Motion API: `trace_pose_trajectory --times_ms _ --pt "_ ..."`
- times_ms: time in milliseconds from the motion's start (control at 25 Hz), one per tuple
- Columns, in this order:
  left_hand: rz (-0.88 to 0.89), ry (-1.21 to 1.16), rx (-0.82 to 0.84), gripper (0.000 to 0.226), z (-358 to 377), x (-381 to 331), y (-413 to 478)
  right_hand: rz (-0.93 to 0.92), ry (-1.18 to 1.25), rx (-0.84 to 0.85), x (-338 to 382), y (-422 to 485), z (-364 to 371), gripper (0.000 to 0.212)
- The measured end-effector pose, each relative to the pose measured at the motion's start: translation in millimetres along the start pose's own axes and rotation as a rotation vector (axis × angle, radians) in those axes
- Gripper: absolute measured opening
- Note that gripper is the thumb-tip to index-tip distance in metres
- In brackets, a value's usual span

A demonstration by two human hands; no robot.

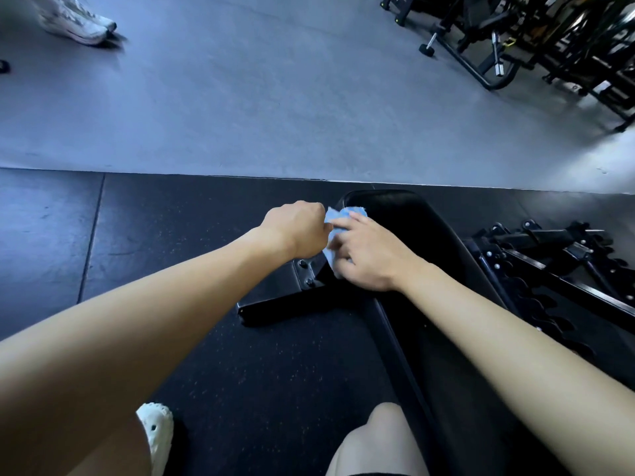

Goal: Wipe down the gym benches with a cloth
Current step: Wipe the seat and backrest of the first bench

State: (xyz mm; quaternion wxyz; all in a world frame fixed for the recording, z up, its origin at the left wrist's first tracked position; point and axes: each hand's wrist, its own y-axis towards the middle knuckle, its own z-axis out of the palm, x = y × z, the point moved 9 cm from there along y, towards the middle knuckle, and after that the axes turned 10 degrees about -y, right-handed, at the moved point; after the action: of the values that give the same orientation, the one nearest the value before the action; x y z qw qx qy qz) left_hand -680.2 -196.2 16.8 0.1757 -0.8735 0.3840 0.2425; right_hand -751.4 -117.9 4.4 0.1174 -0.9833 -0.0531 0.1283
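Observation:
A black padded gym bench [405,235] runs from the lower middle up to the centre, on a black metal foot bar [275,300]. A small light-blue cloth [331,218] sits at the bench's left edge near its far end, held between both hands. My left hand [299,228] is curled into a fist and grips the cloth's left side. My right hand [367,255] lies over the cloth on the pad, with fingers bent round it and the index finger stretched along its top. Most of the cloth is hidden under the hands.
Black rubber mats [171,235] cover the near floor, and grey floor [275,97] lies beyond. A black adjustable frame [549,255] stands right of the bench. Weight machines [515,39] fill the top right. Another person's white shoes [79,22] are at top left. My white shoe [158,431] is below.

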Motion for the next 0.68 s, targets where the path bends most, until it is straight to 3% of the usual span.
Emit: trace_pose_trajectory --times_ms 120,200,360,520,600,680 --pt "-0.003 -0.018 -0.022 0.025 0 -3 1 0.158 0.032 -0.039 -4 9 -2 0.053" --pt "0.002 -0.025 -0.031 0.028 -1 -4 2 0.061 0.009 -0.036 9 -9 1 0.060" --pt "-0.007 -0.026 -0.009 0.022 2 -1 3 -0.150 0.002 -0.021 15 -24 1 0.049" --pt "-0.017 -0.036 0.030 0.016 4 -3 -1 0.043 -0.058 -0.024 -13 25 -5 0.062" --pt "-0.021 -0.020 0.047 0.013 6 -3 -3 0.211 0.054 0.008 -31 30 -5 0.060" --pt "-0.027 -0.002 0.060 0.011 7 0 -3 0.233 0.127 -0.013 -27 15 -2 0.057"
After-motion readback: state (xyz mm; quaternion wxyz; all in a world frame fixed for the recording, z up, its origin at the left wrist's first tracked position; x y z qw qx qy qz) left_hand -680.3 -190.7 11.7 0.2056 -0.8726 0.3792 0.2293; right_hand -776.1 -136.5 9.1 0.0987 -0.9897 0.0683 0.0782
